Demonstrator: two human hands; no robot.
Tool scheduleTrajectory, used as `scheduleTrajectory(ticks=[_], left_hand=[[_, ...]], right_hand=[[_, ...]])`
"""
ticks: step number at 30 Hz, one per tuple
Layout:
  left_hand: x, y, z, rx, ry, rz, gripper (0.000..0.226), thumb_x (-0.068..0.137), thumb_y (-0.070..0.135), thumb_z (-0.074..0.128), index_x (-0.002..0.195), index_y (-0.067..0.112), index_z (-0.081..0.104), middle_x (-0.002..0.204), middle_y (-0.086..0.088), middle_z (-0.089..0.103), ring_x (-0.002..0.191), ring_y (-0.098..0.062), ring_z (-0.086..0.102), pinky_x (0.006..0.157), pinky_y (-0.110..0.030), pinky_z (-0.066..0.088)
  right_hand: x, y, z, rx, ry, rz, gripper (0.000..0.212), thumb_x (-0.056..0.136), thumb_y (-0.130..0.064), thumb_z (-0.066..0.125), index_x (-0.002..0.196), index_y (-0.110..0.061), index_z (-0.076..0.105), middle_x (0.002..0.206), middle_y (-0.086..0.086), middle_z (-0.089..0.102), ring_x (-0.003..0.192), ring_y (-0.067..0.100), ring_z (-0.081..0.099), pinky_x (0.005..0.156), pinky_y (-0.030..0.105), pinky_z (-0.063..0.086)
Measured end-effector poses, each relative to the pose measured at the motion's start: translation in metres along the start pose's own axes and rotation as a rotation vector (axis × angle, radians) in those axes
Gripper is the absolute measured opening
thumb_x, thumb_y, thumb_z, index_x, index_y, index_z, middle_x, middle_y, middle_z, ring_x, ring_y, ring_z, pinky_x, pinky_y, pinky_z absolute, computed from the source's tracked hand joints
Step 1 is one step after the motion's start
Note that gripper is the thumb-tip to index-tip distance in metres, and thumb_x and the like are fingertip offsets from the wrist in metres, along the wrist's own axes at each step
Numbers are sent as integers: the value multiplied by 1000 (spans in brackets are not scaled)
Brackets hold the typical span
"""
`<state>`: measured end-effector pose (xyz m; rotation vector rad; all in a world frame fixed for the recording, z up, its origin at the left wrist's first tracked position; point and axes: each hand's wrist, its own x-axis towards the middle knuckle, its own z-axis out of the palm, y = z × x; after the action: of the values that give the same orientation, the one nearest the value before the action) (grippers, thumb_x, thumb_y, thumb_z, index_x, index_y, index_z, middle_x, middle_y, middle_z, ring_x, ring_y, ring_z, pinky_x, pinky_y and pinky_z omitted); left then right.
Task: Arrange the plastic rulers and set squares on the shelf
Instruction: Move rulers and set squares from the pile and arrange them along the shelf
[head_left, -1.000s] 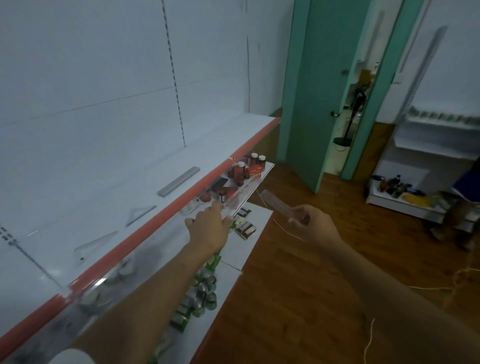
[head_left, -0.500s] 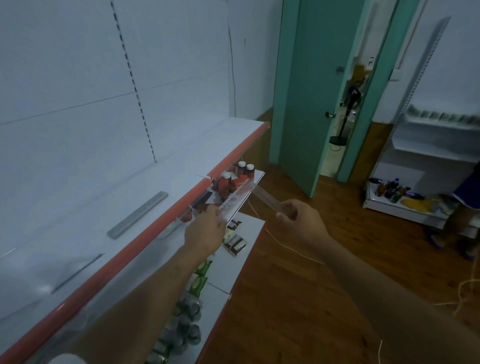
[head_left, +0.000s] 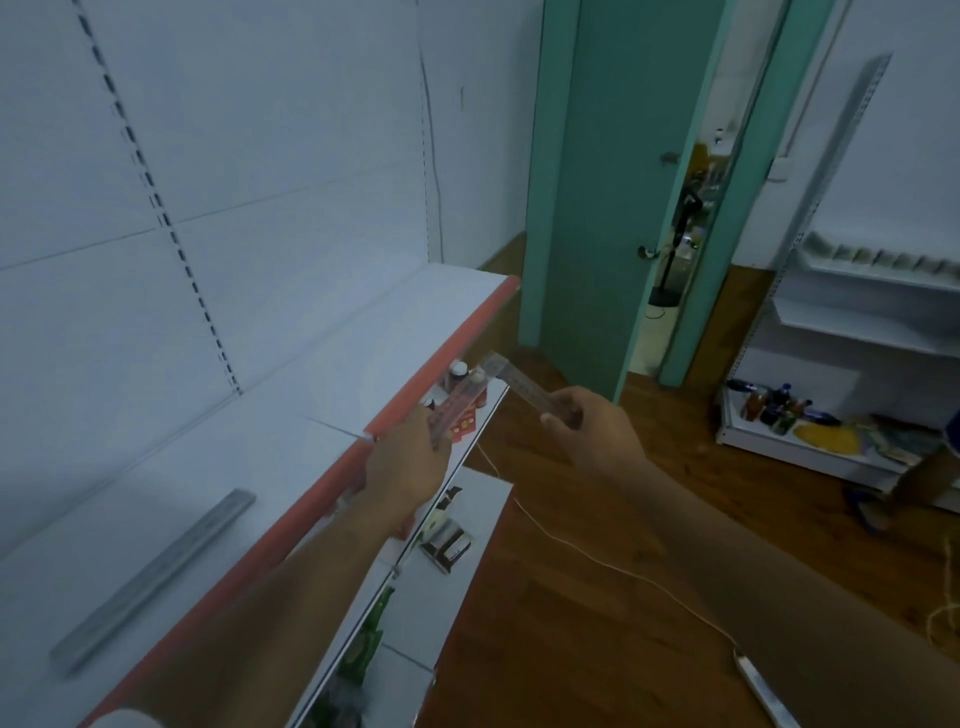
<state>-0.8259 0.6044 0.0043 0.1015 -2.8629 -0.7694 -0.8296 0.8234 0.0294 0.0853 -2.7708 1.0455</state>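
The left hand (head_left: 405, 467) pinched one clear ruler (head_left: 460, 402) beside the shelf (head_left: 436, 353); the right hand (head_left: 592, 426) gripped another ruler (head_left: 519, 382).

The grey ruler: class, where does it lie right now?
In the head view, the grey ruler lies flat on the white shelf, lower left, behind its red edge.

Left hand (head_left: 408, 467) and right hand (head_left: 592, 423) each grip clear ruler, apparently; grey ruler (head_left: 156, 571) on shelf (head_left: 322, 395).
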Motion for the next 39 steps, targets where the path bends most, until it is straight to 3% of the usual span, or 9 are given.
scheduleTrajectory(ticks=[3,7,11,13,18,27,33,39], left_hand=[[25,4,10,-27,38,-33,26,97,37,50,116,20,51,104,1,64,90,-19,63,70,-30,49],[54,0,10,-32,68,-114,25,99,32,46,118,17,48,98,0,60,76,-14,57,67,-30,46],[75,-26,5,87,179,-298,32,96,36,45,125,22,45,119,-2,61,100,-24,59,90,-40,44],[67,-42,1,129,192,-420,32,97,38,42,125,23,44,122,-1,59,105,-24,58,95,-41,42],[7,-98,-27,215,323,-710,31,95,38,42,121,21,46,116,-1,62,98,-22,60,90,-39,42],[-136,-164,-95,231,475,-1091,30,96,32,39,122,17,48,114,-3,63,99,-25,59,90,-39,36],[-192,-202,-120,225,496,-1184,32,93,31,44,122,18,48,112,-2,63,97,-24,59,88,-37,38],[-198,-229,-127,190,520,-1099,33,90,30,48,122,18,50,109,-2,63,95,-22,58,89,-38,40]], right_hand=[[44,8,7,47,-26,-55,28,92,-35,59,119,-27,56,97,-12,60,78,3,58,60,18,51],[100,7,23,70,-101,-136,31,92,-35,59,121,-24,56,106,-6,63,78,2,57,58,12,42],[145,-13,58,106,-234,-281,33,91,-48,55,113,-24,59,100,-5,64,82,9,61,67,22,51],[154,-24,88,87,-306,-382,36,90,-53,54,113,-25,60,99,-7,63,85,9,59,73,26,49],[136,-80,166,176,-552,-656,29,89,-28,63,117,-19,60,92,-1,57,80,9,52,74,27,44],[45,-187,250,152,-777,-1146,30,90,-25,61,120,-19,60,99,0,59,90,16,58,83,32,46],[9,-221,286,27,-802,-1245,31,91,-28,60,122,-23,59,111,-2,58,101,13,58,90,33,43],[8,-225,307,-76,-746,-1287,31,90,-34,61,119,-26,62,118,-3,60,107,15,56,91,33,40]])
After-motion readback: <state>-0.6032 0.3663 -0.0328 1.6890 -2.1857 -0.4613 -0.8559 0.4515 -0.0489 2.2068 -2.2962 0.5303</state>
